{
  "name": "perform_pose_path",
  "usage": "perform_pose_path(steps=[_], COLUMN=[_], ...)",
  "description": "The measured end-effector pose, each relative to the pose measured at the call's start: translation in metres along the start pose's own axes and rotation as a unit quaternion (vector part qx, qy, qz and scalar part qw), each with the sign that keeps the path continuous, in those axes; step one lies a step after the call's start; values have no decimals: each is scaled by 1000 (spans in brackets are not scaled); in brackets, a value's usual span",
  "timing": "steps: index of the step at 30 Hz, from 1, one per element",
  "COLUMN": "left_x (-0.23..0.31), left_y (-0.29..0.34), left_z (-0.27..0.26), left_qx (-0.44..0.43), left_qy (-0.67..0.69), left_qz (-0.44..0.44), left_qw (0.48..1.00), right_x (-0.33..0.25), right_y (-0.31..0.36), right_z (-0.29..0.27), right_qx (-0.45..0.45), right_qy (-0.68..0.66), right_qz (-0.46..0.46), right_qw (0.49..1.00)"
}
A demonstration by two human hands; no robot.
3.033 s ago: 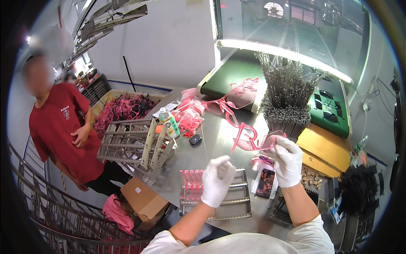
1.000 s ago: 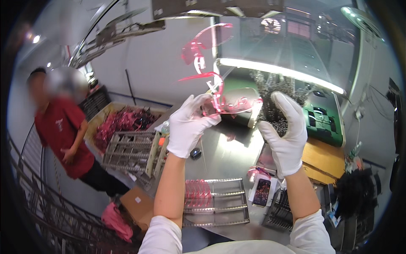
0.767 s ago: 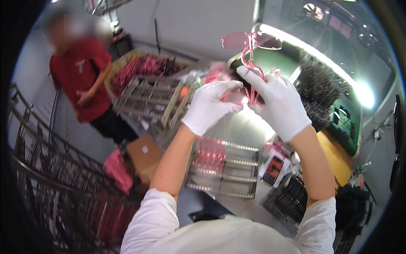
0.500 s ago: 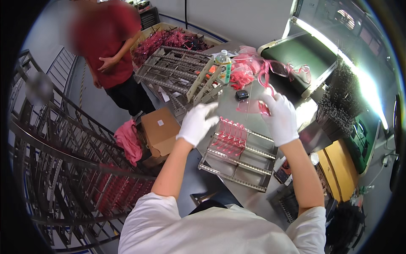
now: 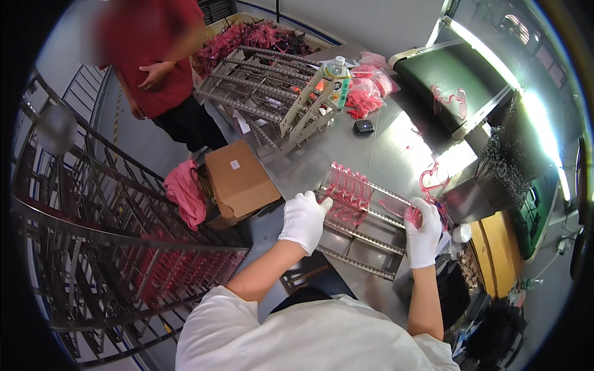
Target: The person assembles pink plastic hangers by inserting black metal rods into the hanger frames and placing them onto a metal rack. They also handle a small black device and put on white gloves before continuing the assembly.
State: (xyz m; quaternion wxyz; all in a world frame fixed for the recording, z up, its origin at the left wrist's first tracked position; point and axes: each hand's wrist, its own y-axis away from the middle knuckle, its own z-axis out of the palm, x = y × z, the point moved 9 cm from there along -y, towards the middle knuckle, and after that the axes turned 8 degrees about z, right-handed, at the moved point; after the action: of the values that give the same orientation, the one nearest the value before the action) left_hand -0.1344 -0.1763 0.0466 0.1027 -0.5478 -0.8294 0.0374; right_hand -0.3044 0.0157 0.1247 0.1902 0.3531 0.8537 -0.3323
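Observation:
A metal rack [image 5: 359,232] with notched bars lies on the table in front of me. Several clear pink eyeglass frames [image 5: 350,188] stand in a row along its far left part. My right hand [image 5: 423,234], in a white glove, is closed around a pink eyeglass frame [image 5: 411,215] over the rack's right side. At the rack's left edge, my gloved left hand [image 5: 304,221] has its fingers curled together beside the row; what they grip is hidden. Another pink eyeglass frame [image 5: 434,177] lies just beyond my right hand.
A bottle [image 5: 338,80], pink plastic bags [image 5: 366,93] and a small black case [image 5: 364,127] occupy the far table. Stacked metal racks [image 5: 260,86] stand far left, a cardboard box [image 5: 240,179] nearer. A person in red [image 5: 148,55] stands beyond. Thin dark rods [image 5: 486,173] fill a bin at right.
Both hands have come down nearer to me, onto the rack's two sides. The pink eyeglass frame at my right hand has moved from beyond the rack to over its right side.

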Motion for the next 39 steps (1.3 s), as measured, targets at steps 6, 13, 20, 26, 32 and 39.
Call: perform_pose_path(steps=[6,13,20,26,32,39], left_x=[0,-52,-70,-46,-60,-68], left_y=[1,20,47,43,35,22], left_z=[-9,-3,57,66,71,53], left_qx=[-2,-42,-240,-329,-288,-258], left_qy=[50,128,118,169,158,146], left_qz=[19,-39,-116,-111,-129,-140], left_qw=[999,990,957,922,936,945], right_x=[16,31,59,78,79,65], right_y=[2,11,20,22,14,12], right_z=[-3,-7,-12,-35,-54,-65], right_qx=[-7,9,2,10,-3,17], right_qy=[-37,-111,-191,-182,-134,-137], right_qz=[45,57,79,123,84,75], right_qw=[998,992,978,975,987,988])
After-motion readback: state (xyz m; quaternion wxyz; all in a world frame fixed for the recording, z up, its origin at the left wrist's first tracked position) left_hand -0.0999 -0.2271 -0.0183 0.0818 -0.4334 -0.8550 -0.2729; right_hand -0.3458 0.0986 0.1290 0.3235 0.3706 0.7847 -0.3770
